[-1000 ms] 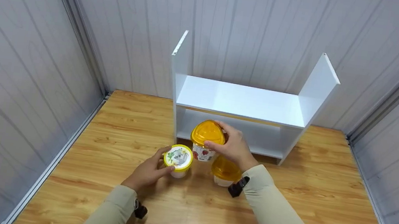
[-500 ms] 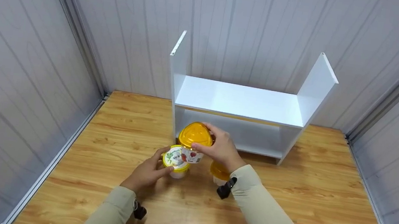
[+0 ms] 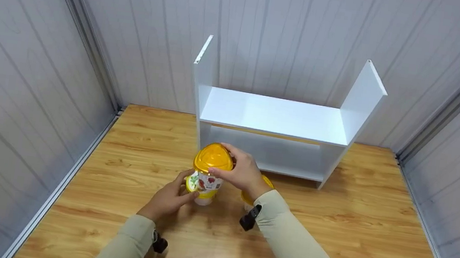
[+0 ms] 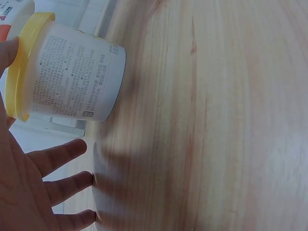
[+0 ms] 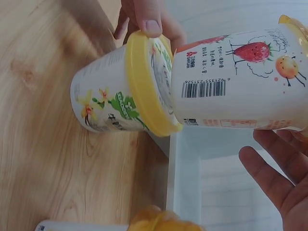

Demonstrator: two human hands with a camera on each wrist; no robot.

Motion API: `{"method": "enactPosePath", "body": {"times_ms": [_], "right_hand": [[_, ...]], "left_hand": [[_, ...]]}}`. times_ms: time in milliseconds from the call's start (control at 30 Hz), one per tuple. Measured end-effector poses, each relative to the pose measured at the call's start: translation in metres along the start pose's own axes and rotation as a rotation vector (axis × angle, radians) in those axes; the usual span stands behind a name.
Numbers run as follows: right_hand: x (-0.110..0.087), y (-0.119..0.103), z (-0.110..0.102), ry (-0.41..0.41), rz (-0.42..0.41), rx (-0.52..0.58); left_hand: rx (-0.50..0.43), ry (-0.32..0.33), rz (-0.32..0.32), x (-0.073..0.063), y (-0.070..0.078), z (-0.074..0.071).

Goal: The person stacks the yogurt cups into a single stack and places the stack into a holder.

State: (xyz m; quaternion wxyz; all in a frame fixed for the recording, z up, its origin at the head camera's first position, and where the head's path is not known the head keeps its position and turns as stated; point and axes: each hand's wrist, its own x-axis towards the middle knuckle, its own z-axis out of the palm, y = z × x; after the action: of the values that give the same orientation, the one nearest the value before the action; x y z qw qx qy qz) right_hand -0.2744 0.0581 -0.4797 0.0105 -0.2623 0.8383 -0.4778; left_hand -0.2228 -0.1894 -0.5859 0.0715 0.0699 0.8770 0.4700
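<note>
One strawberry-printed, orange-lidded cup (image 3: pixel 210 164), clasped mid-frame by the right grip (image 3: pixel 243 171), is partly hiding the yellow-rimmed tub (image 4: pixel 73 72) the left grip (image 3: pixel 170 196) is pinching, before a shelf (image 3: pixel 277 115).

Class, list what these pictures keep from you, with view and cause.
Head: most of the lid picture on the tub, covered by the held cup.
Head: much of the second cup, behind the right hand.
Right wrist: part of the second cup, cut by the bottom edge.
Left wrist: the tub's fine print, too small.

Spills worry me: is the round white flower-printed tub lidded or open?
Lidded: a round, yellow-rimmed lid with printed top covers the white tub.
</note>
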Motion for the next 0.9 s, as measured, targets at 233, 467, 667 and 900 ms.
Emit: {"method": "enactPosePath", "body": {"times_ms": [233,467,667,900], "right_hand": [[0.003,-0.004,0.01,-0.022,0.02,0.047],[0.004,-0.007,0.018,-0.036,0.001,-0.008],[0.004,-0.007,0.021,-0.053,0.0,-0.019],[0.005,-0.007,0.022,-0.057,-0.016,-0.056]], "left_hand": [[0.035,0.007,0.009,0.001,0.0,0.0],[0.022,0.005,0.033,0.001,-0.001,-0.001],[0.03,0.004,0.043,0.001,-0.002,-0.001],[0.032,0.004,0.035,0.0,-0.001,-0.002]]}}
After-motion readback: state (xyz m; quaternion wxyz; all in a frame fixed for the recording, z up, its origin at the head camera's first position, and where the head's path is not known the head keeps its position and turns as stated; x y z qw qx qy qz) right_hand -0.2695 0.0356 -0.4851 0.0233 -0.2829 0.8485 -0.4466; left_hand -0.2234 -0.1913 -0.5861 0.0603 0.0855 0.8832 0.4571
